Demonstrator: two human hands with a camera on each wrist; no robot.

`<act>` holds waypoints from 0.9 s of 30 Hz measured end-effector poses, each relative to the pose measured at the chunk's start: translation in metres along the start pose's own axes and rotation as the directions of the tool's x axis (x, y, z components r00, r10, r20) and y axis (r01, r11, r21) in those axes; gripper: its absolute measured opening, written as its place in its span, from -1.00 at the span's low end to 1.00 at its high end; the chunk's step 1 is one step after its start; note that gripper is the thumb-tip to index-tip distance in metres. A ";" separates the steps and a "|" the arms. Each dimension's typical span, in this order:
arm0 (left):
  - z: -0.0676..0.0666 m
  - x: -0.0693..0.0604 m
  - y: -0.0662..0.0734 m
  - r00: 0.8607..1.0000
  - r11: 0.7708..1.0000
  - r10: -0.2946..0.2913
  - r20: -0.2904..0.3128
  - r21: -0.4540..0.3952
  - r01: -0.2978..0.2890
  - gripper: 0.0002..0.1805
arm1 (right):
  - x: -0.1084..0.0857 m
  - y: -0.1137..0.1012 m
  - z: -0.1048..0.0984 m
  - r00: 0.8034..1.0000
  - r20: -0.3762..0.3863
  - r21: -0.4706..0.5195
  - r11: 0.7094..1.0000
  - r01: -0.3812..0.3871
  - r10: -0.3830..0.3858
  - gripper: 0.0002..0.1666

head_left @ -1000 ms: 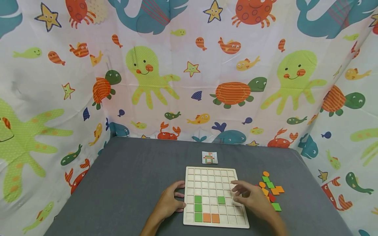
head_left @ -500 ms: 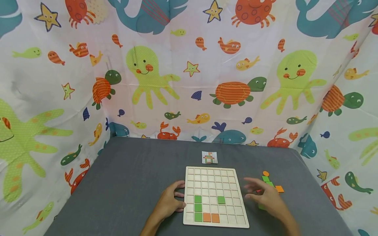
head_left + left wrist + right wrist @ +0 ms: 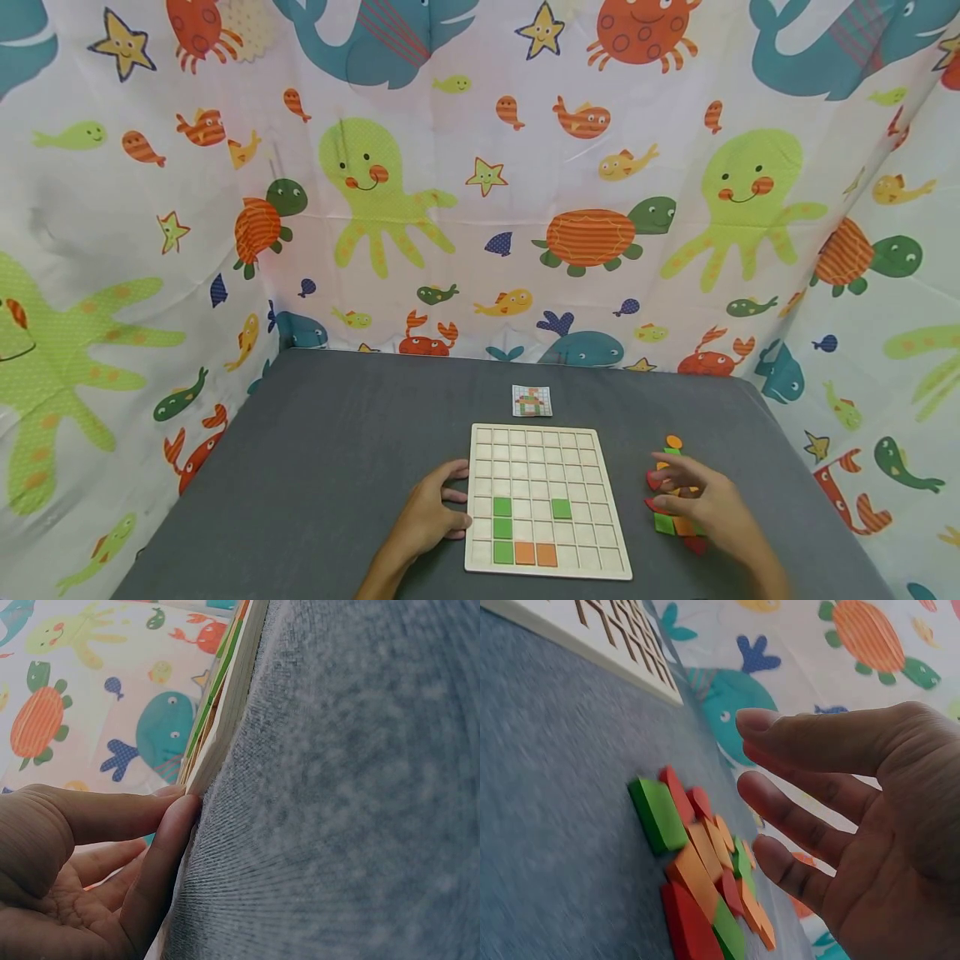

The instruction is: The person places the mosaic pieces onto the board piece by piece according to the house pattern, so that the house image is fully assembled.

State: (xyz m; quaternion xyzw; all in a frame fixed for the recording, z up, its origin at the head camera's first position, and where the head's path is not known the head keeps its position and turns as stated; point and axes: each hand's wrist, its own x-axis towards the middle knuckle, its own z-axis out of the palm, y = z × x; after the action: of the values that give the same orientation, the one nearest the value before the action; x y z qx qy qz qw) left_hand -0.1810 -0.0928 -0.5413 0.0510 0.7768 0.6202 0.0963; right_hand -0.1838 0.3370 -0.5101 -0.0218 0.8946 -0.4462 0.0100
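six tiles (image 3: pixel 502 528) are sitting on the board (image 3: pixel 536 467), lower centre, apparently leaving more to fill; loose pieces (image 3: pixel 664 523) are waiting lower right. the left hand (image 3: pixel 426 512) is touching the board's edge, fingers loose; the right hand (image 3: pixel 708 500) is hovering, spread, holding nothing.

Left hand (image 3: pixel 427 512) touching left edge of pale gridded board (image 3: pixel 541 490) lying on dark grey table (image 3: pixel 360 433). Three green tiles (image 3: pixel 502 528) forming column at near left of board; two orange tiles (image 3: pixel 536 554) continuing row rightward from nearest green. Single green tile (image 3: pixel 561 508) sitting apart, farther right. Right hand (image 3: pixel 701 496) hovering over loose pieces (image 3: pixel 663 523) right of board, partly hiding them; red, green, orange showing. Small pattern card (image 3: pixel 532 401) lying beyond board. Sea-animal cloth (image 3: pixel 465 242) hanging behind.
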 end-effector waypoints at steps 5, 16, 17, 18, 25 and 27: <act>0.000 0.000 0.001 1.000 1.000 0.001 0.001 -0.001 -0.001 -0.07 | -0.003 0.007 -0.011 0.998 0.026 -0.025 0.998 -0.049 0.050 -0.24; 0.000 0.000 -0.001 1.000 1.000 -0.002 0.005 -0.008 0.003 -0.07 | -0.009 0.024 -0.032 0.990 0.070 -0.013 0.993 -0.119 0.120 -0.19; 0.000 0.000 -0.001 1.000 1.000 -0.003 0.005 -0.008 0.003 -0.07 | -0.009 0.025 -0.033 0.990 0.078 -0.010 0.993 -0.119 0.120 -0.18; 0.000 0.001 -0.001 1.000 1.000 -0.003 0.006 -0.008 0.003 -0.07 | -0.010 0.027 -0.035 0.989 0.084 -0.005 0.993 -0.119 0.119 -0.18; 0.000 0.001 -0.001 1.000 1.000 -0.004 0.004 -0.005 0.004 -0.07 | -0.010 0.034 -0.041 0.980 0.141 -0.003 0.990 -0.141 0.140 -0.13; 0.000 0.001 -0.001 1.000 1.000 -0.003 0.004 -0.005 0.003 -0.07 | -0.010 0.035 -0.042 0.976 0.155 -0.018 0.989 -0.149 0.150 -0.14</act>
State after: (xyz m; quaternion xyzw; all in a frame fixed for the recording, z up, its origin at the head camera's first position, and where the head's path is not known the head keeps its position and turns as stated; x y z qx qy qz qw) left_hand -0.1820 -0.0930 -0.5422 0.0510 0.7752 0.6219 0.0988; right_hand -0.1767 0.3920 -0.5128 0.0106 0.8915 -0.4385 0.1135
